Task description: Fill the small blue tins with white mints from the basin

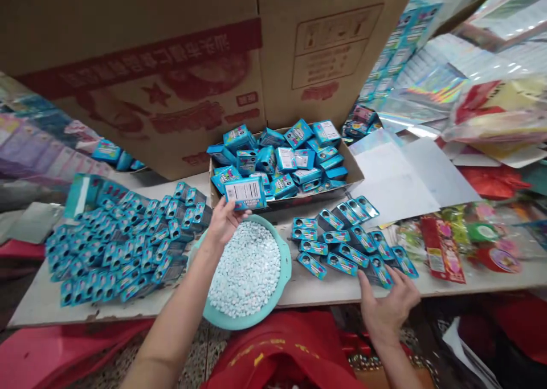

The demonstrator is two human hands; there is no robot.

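My left hand (222,221) is closed on a small blue box (245,193), holding it above a teal bowl (282,286) full of small pale tablets (245,266). My right hand (387,306) rests at the table's front edge with fingers spread, its fingertips touching the nearest of several flat blue packs (342,246) laid out in rows. Behind the bowl, a low cardboard tray (354,170) holds several filled blue boxes (284,155).
A large heap of flat blue packs (123,244) covers the table's left side. A big cardboard carton (171,76) stands at the back. White sheets (405,178) and colourful wrapped packets (461,241) lie to the right. Red cloth (286,349) hangs below the table edge.
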